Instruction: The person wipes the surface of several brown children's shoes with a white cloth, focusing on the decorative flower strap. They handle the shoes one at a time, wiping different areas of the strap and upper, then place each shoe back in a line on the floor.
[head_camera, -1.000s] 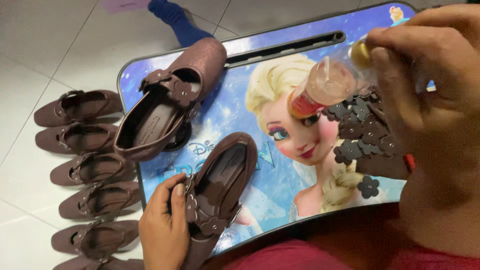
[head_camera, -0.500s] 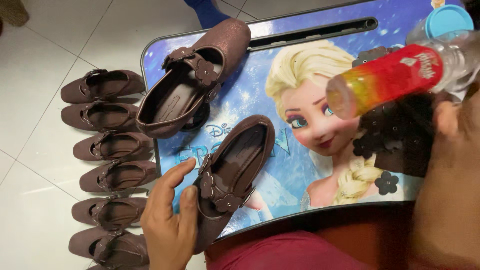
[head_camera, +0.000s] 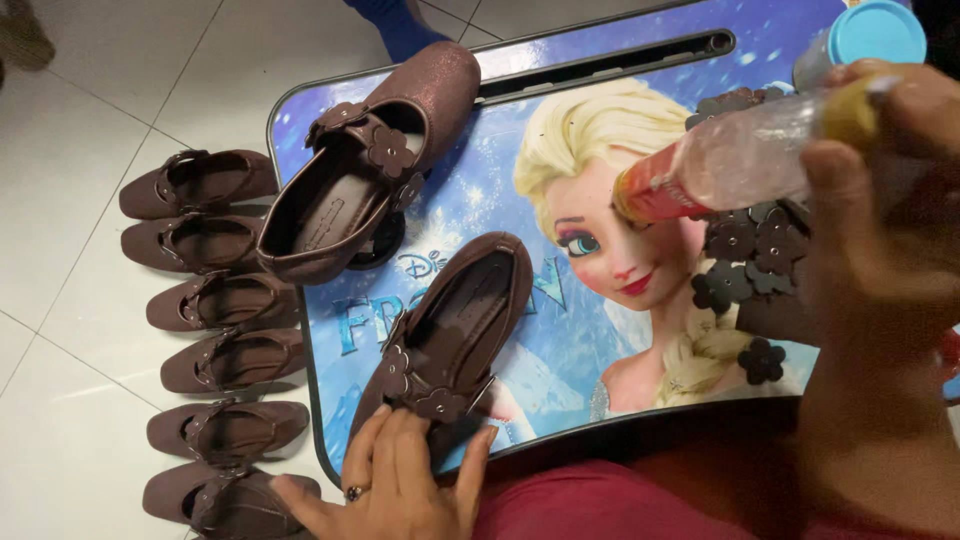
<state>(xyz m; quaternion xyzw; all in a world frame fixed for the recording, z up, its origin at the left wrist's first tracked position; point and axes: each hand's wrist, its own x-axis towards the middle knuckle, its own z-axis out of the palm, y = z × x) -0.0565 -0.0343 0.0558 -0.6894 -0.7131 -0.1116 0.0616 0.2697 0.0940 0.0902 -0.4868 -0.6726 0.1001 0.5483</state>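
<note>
A home floor used as a small shoemaking spot. Brown shoes (head_camera: 205, 330) line the white floor tiles (head_camera: 70, 120) on the left. A child's cartoon lap table (head_camera: 560, 300) serves as workbench.

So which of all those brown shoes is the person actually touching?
The shoe lying nearest on the tray: the left hand presses its strap. The other tray shoe and the floor row are untouched.

Eight brown shoes (head_camera: 455, 335) — two on the lap tray (head_camera: 520, 130), six on the floor, one bottle (head_camera: 735, 160)
</note>
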